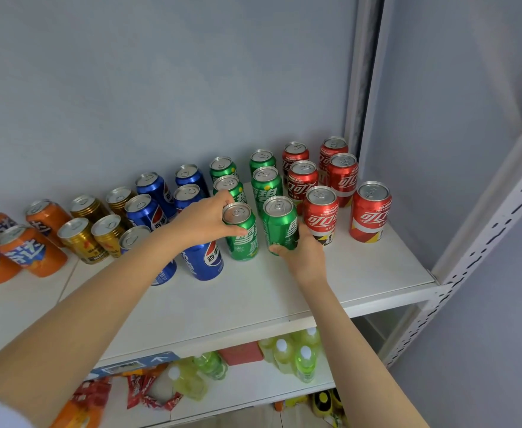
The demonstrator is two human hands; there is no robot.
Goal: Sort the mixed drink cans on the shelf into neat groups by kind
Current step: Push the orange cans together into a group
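White shelf, left hand grips green can (right hand, neighbouring can)

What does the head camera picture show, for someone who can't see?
The left hand grips one Sprite can, the right hand another, on a white shelf. Fanta cans, gold cans, Pepsi cans and Coca-Cola cans stand grouped alongside.

My left hand grips the left green metal can; my right hand, at its four o'clock, the right green metal can.
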